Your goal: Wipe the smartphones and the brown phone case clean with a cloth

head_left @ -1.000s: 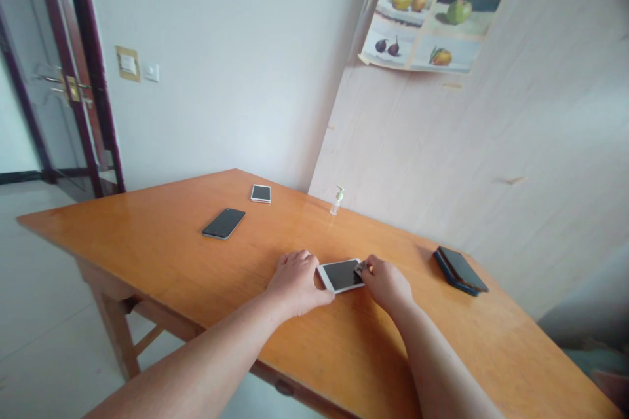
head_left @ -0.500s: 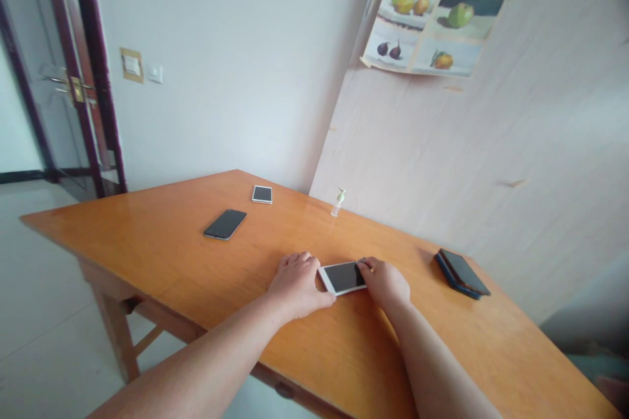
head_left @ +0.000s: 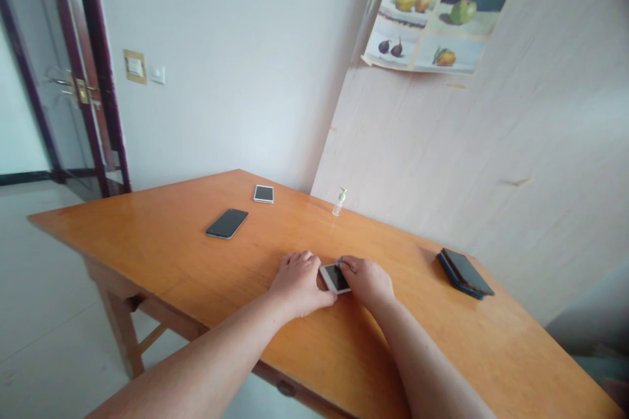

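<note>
Through the head camera I have the white phone (head_left: 337, 279) lying flat on the table (head_left: 147, 236), face up, between the two hands, near the table's close edge. It has a pale border around a dark, glossy screen that looks unlit. Its left end, a wide white band with rounded corners, shows plainly to me; the right part is hidden under fingers, so I can't see that end. It sits at a slight slant, the left end a little nearer the person along its lower corner.

I see the left hand (head_left: 297, 284) gripping that left end, thumb at the near corner and forefinger at the far one, the other fingers resting on the wood. The right hand (head_left: 368, 283) comes over the screen with its fingertips bunched in a pinch on a small pale scrap (head_left: 340, 260), mostly covered, too small for me to name.

Further off to the left I can make out a black phone (head_left: 227, 223), and beyond it another phone with a white border (head_left: 264, 194). A clear pump bottle (head_left: 337, 207) stands upright near the wall, and a dark stack (head_left: 464, 272) lies to the right.
</note>
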A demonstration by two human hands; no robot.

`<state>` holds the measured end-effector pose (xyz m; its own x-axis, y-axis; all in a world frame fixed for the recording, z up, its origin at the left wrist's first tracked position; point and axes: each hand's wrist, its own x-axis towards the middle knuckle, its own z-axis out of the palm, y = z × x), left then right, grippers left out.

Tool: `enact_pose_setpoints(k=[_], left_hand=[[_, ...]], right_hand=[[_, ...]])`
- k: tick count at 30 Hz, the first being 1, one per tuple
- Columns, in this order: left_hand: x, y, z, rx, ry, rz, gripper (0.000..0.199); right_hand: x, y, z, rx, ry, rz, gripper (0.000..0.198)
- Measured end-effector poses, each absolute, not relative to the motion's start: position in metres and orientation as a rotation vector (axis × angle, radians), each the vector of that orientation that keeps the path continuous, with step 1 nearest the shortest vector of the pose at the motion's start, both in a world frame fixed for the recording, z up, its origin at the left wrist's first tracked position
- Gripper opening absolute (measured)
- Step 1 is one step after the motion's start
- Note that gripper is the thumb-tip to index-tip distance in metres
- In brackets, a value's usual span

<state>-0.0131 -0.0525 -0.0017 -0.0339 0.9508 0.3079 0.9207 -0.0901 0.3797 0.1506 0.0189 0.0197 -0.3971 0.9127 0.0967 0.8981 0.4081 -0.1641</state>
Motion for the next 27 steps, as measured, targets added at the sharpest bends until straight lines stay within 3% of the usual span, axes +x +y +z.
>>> enact_pose_setpoints(k=[7,18,27], left_hand=[[-0.013,-0.052,-0.003,2.160,2.062,0.771,0.038],[-0.014,-0.053,0.000,2.154,2.037,0.803,0.042],[-0.014,-0.054,0.001,2.139,2.053,0.782,0.040]], right_hand=[[0.135,0.006,0.015,-1.363,-2.612,0.156,0.032],[0.180,0.044,0.020,-1.863,-2.300,0.106,0.040],[0.147,0.012,0.017,-1.514,-2.559,0.157,0.029]])
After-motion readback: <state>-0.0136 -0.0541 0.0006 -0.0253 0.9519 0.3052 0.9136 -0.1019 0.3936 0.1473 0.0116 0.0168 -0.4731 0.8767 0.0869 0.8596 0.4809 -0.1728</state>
